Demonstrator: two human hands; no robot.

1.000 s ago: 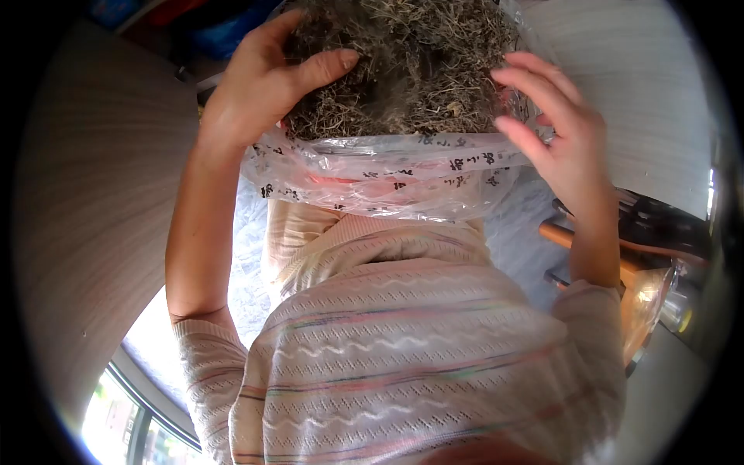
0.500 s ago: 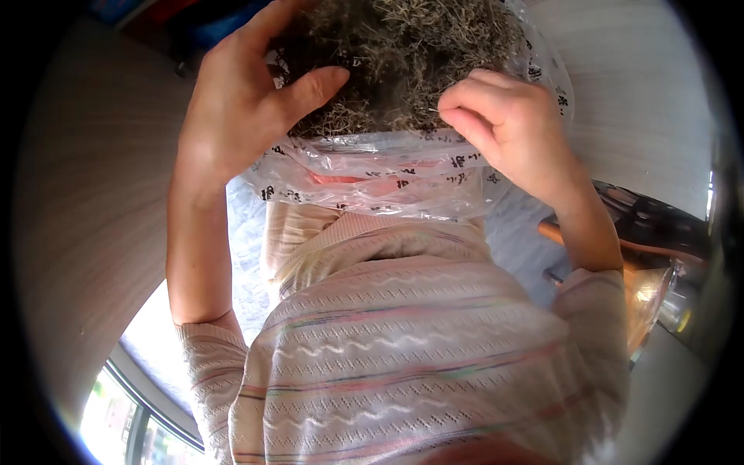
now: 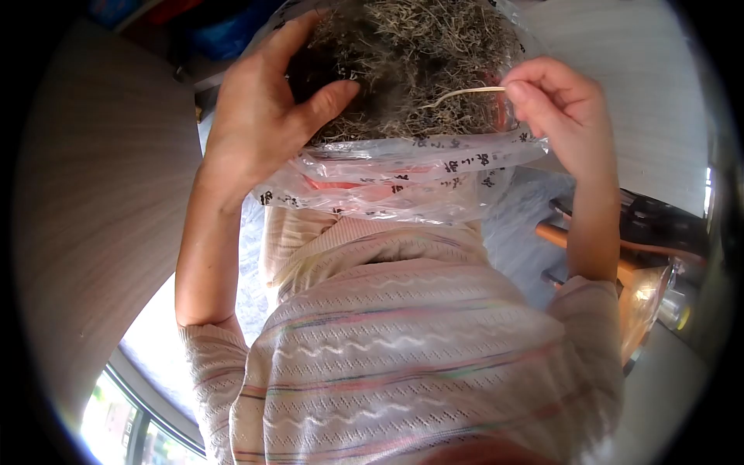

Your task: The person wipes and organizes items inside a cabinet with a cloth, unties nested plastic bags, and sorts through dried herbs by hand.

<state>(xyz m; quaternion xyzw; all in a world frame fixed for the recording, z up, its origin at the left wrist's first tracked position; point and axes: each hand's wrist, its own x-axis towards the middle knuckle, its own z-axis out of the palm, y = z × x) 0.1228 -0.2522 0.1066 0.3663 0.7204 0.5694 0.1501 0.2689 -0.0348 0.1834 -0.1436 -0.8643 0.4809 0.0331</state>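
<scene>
A clear plastic bag (image 3: 387, 174) printed with dark characters lies open in front of my body, full of a tangle of dried brownish plant stems (image 3: 434, 46). My left hand (image 3: 271, 108) rests at the bag's left side, thumb and fingers apart over the stems, with nothing seen in its grasp. On the right, my right hand (image 3: 570, 108) pinches the end of a thin pale stalk (image 3: 469, 91) between thumb and forefinger. The stalk's other end runs down into the stems.
Pale wood-like panels stand at left (image 3: 101, 178) and right (image 3: 628, 101). At the lower right are an orange-edged dark object (image 3: 643, 225) and a clear container (image 3: 647, 298). A blue item (image 3: 225, 35) is at the upper left, a window (image 3: 128, 418) at the lower left.
My right hand has moved right and slightly up, drawing a pale stalk out from the dried stems. My left hand has shifted slightly right, its fingers still apart.
</scene>
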